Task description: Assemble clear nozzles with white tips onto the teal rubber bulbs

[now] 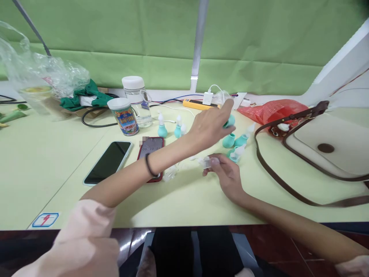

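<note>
My left hand (211, 125) reaches across the pale table and pinches a teal rubber bulb (230, 121) between fingers and thumb. Below it, my right hand (226, 171) holds a small clear plastic piece (208, 162) in its fingertips. More teal bulbs with white tips lie just right of my hands (234, 141), and two stand upright (162, 129) to the left. Small clear parts (170, 174) lie by my left wrist.
A black phone (108, 161) and a red-cased phone (150, 148) lie left of centre. Behind them stand a printed can (124, 116) and a clear bottle (137, 100). A cream bag with a brown strap (325, 148) fills the right; a red plastic bag (271, 109) and yellow power strip (198, 104) sit behind.
</note>
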A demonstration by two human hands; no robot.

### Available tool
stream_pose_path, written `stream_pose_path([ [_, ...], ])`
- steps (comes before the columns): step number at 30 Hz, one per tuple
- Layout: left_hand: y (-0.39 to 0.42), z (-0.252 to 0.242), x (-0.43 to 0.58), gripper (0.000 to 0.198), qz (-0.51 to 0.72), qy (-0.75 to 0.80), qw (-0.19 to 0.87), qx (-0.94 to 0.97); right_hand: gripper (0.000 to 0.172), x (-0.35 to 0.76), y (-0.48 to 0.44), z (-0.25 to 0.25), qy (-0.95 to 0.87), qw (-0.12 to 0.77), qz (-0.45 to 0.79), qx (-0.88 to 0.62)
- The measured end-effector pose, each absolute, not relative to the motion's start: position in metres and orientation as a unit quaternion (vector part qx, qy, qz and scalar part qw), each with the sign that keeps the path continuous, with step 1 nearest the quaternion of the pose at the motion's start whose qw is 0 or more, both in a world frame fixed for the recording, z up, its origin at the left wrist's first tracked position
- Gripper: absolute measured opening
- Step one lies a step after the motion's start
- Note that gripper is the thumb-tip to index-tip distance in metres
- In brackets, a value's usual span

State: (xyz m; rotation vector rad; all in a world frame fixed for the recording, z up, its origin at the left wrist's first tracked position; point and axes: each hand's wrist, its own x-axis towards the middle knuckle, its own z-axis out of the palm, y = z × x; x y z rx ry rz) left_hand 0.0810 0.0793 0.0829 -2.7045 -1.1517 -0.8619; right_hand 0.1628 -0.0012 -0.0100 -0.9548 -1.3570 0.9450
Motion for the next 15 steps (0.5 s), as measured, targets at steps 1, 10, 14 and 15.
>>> stream_pose_path([
  [1, 0.068, 0.084, 0.068, 0.032, -0.289, -0.346, 0.010, -0.893, 0.022, 0.162, -0.001, -0.010, -0.566, 0.594, 0.409, -0.401],
  [10, 0.011, 0.018, 0.003, 0.034, -0.374, -0.332, -0.235, -0.833, 0.023, 0.159, 0.000, -0.010, -0.535, 0.572, 0.433, -0.447],
  [14, -0.001, 0.003, 0.006, 0.026, -0.347, -0.338, -0.257, -0.836, 0.022, 0.161, 0.007, -0.015, -0.547, 0.549, 0.451, -0.443],
  [15, -0.003, 0.002, 0.007, 0.018, -0.323, -0.348, -0.251, -0.844, 0.022, 0.162, 0.008, -0.016, -0.548, 0.550, 0.453, -0.438],
])
